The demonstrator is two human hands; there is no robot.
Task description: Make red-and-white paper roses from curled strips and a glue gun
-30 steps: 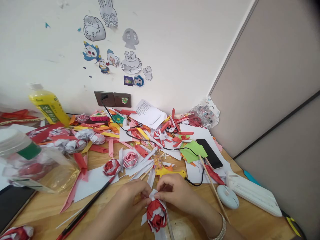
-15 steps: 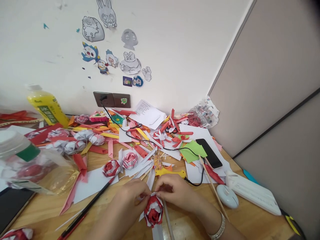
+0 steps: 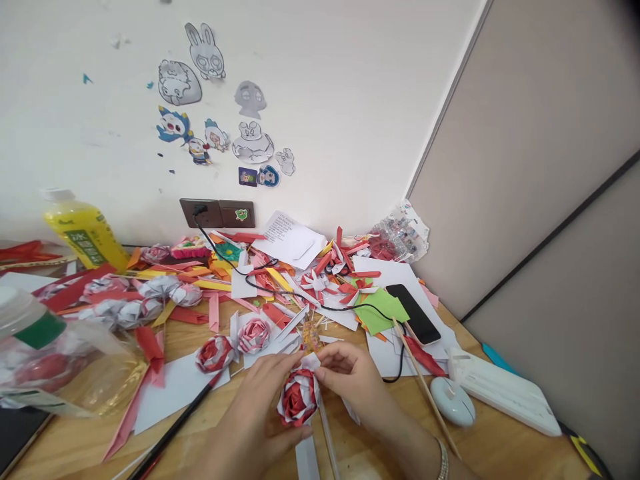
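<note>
Red-and-white paper rose [image 3: 299, 398]: between the two hands, low in the middle of the view, its layered petals facing up toward the camera.
Left hand [image 3: 253, 407]: curved round the rose's left side, fingers over the top edge and thumb beneath — a loose cupping grip.
Right hand [image 3: 353, 380]: thumb and fingers pinching the white paper flap [image 3: 311, 361] at the rose's upper edge; a bracelet [image 3: 443, 460] circles the wrist.
Under the hands: a pale stick [image 3: 329, 437] and a white paper strip [image 3: 307, 459] on the wooden table [image 3: 500, 457].
Just beyond: a glue gun [image 3: 311, 337], partly hidden by the hands.
Finished blooms: a second red-and-white rose [image 3: 215, 353] and a pink-and-white rose [image 3: 254, 335], side by side to the left.
Left side: a black pen [image 3: 175, 423], a clear plastic jar [image 3: 95, 380] with paper flowers inside, and a yellow drink bottle [image 3: 87, 233].
Right side: green paper [image 3: 377, 310] beside a phone [image 3: 415, 313] — then a wooden stick [image 3: 427, 390] near a mouse [image 3: 453, 401].
</note>
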